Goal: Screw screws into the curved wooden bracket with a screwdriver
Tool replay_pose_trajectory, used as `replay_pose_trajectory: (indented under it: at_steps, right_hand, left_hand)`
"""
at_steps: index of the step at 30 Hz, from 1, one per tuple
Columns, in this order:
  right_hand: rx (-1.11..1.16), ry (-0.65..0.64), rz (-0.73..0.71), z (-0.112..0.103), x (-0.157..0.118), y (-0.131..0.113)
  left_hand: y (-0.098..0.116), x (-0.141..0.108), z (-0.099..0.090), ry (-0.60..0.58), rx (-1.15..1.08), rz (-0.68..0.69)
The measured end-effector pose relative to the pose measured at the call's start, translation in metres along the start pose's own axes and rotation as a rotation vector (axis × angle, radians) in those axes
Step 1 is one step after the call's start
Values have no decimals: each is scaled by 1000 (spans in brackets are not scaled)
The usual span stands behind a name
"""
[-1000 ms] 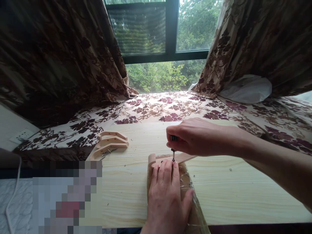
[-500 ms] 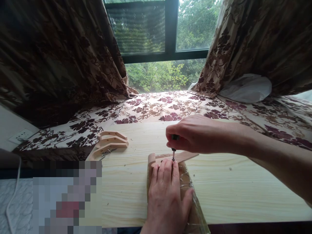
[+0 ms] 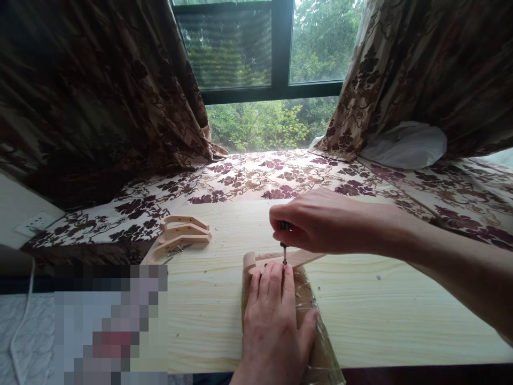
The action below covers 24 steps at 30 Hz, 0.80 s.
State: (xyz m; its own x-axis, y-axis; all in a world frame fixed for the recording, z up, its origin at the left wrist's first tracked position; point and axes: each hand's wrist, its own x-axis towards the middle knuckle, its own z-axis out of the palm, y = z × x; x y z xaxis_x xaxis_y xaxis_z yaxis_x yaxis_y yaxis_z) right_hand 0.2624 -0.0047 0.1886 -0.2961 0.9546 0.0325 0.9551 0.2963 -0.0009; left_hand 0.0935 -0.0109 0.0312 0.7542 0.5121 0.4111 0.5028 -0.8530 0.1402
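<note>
Sitting well left of the hands are curved wooden pieces [image 3: 188, 231] with slim metal bits [image 3: 175, 250] beside them. The left hand [image 3: 273, 321] lies flat, thumb spread, on taped cardboard [image 3: 305, 300], hiding part of a similar wooden part [image 3: 303, 259] at its far end; the right hand [image 3: 316, 224] curls its fingers tight round a screwdriver [image 3: 285, 253], tip down there. Underneath is a pale wood-grain tabletop [image 3: 401, 310]; beyond it I see floral cloth [image 3: 256, 176], a white bag [image 3: 409, 144], curtains [image 3: 148, 80] and a window [image 3: 280, 53].
</note>
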Motion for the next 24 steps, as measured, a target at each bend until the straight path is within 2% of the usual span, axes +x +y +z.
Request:
replay_pose_trajectory:
  at_steps: [8,15,21,24]
  right_hand:
    - [-30,78,33,12,2,4]
    - [14,7,12,2,-1,2]
    - [-39,101,31,17,4,4]
    - [-53,92,48,14,4,5]
  left_hand:
    - [-1,0,0,-12,-10,6]
    - [0,0,-1,-4,-6,-1]
    - [0,0,0,-9,-6,-1]
    - [0,0,-1,-17,-7,0]
